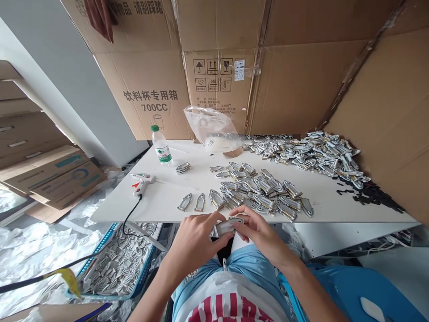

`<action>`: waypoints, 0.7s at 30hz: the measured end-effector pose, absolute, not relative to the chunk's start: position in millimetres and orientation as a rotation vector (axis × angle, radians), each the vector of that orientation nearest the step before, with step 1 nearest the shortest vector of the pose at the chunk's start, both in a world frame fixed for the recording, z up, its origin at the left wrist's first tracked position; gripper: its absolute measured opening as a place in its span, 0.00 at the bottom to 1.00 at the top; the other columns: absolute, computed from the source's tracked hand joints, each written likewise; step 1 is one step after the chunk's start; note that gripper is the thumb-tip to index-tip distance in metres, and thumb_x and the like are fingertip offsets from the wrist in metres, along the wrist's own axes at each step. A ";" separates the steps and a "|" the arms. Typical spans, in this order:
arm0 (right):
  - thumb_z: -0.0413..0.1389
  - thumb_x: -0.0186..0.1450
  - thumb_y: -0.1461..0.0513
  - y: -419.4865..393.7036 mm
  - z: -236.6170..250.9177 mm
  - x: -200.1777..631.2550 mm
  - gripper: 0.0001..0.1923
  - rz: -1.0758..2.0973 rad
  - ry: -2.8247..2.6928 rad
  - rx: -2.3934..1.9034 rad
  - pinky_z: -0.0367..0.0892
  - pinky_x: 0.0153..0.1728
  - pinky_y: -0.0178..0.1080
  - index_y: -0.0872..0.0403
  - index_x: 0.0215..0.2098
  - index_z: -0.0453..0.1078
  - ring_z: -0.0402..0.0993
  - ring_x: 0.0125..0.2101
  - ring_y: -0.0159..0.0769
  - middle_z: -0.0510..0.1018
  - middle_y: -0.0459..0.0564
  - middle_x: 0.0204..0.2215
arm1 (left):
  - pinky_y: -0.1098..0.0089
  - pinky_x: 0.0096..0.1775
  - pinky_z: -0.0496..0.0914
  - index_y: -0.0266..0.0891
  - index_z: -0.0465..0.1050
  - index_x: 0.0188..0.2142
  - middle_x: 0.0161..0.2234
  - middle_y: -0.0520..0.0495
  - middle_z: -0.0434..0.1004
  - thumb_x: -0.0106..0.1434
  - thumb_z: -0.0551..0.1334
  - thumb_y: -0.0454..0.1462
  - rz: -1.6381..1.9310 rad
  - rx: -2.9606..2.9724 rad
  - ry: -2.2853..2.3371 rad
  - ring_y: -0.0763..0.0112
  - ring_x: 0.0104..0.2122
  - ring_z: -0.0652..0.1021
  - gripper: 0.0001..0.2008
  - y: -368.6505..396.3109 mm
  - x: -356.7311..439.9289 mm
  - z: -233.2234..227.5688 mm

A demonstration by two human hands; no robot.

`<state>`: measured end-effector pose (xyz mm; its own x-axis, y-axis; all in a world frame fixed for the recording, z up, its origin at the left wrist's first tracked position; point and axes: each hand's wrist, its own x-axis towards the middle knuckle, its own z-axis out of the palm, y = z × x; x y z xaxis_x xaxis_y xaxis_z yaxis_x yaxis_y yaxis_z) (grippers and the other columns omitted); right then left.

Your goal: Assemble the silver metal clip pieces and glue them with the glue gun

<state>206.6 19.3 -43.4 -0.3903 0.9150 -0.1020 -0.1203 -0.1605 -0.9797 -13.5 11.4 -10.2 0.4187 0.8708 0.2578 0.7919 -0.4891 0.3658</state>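
Observation:
Both hands meet just below the front edge of the white table [167, 203], over my lap. My left hand [194, 239] and my right hand [259, 230] together pinch one small silver metal clip [227, 226] between their fingertips. Directly beyond the hands, a loose heap of the same silver clips [258, 190] lies on the table. Two single clips [192, 202] rest side by side to the left of that heap.
A glue gun [142, 182] with a black cord lies at the table's left; a water bottle [161, 147] and a clear plastic bag [212, 127] stand behind. A bigger clip pile [315, 152] sits back right, black bits [372, 194] near it. A blue basket [117, 264] of clips sits below left. Cardboard boxes [214, 67] wall the back.

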 end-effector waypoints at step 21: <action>0.62 0.74 0.44 27.0 -40.9 231.5 0.18 1.503 -1.399 -1.067 0.64 0.35 0.41 0.49 0.47 0.77 0.67 0.32 0.36 0.83 0.52 0.40 | 0.63 0.34 0.60 0.43 0.82 0.47 0.40 0.38 0.86 0.71 0.62 0.56 0.341 1.883 2.363 0.45 0.43 0.83 0.22 83.7 -89.2 -48.9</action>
<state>231.5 27.0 -40.9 -0.3203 0.9456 -0.0573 -0.0102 -0.0639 -0.9979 -89.2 83.7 -48.9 -0.2294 0.9715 0.0600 0.9489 0.2095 0.2361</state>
